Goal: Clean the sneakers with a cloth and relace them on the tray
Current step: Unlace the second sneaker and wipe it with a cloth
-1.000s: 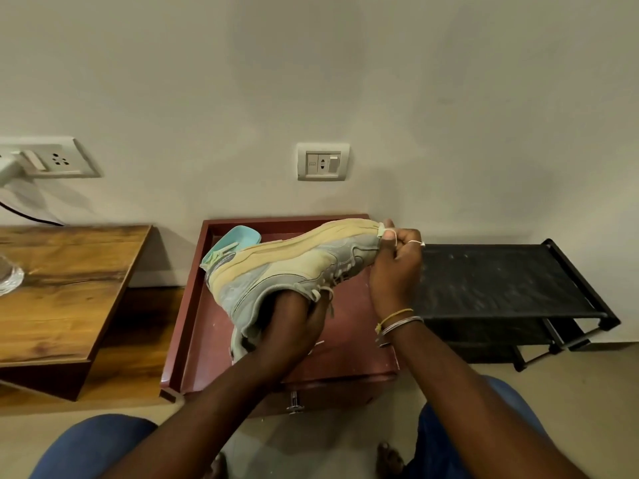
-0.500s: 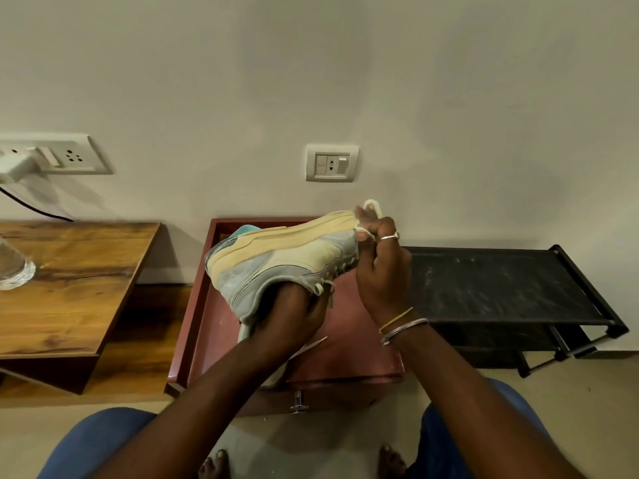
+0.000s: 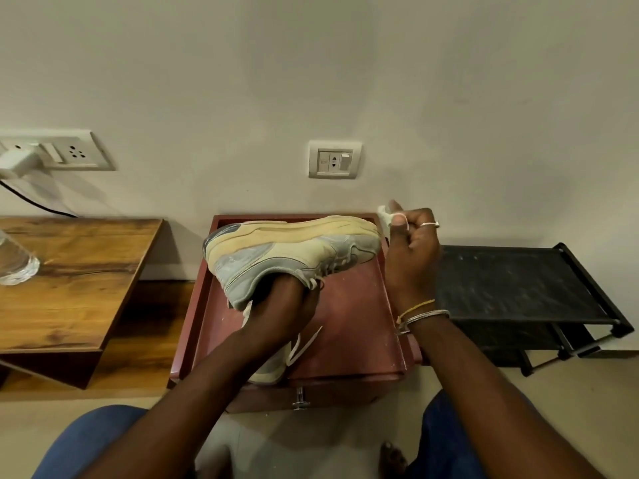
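A grey and tan sneaker is held sideways above the dark red tray, its pale sole edge turned up and toward the wall. My left hand is pushed into its opening and grips it from inside. My right hand sits just right of the toe, fingers curled, pinching a small white cloth that pokes out above the thumb. A second sneaker lies on the tray under my left forearm, mostly hidden, with a loose white lace trailing beside it.
The tray rests on a red cabinet with a metal handle. A wooden table with a clear glass stands at the left. A black shoe rack stands at the right. A wall socket is behind the tray.
My right hand has slid with the cloth along the toe and come off its right end, slightly higher. The sneaker has tilted so its teal underside no longer shows.
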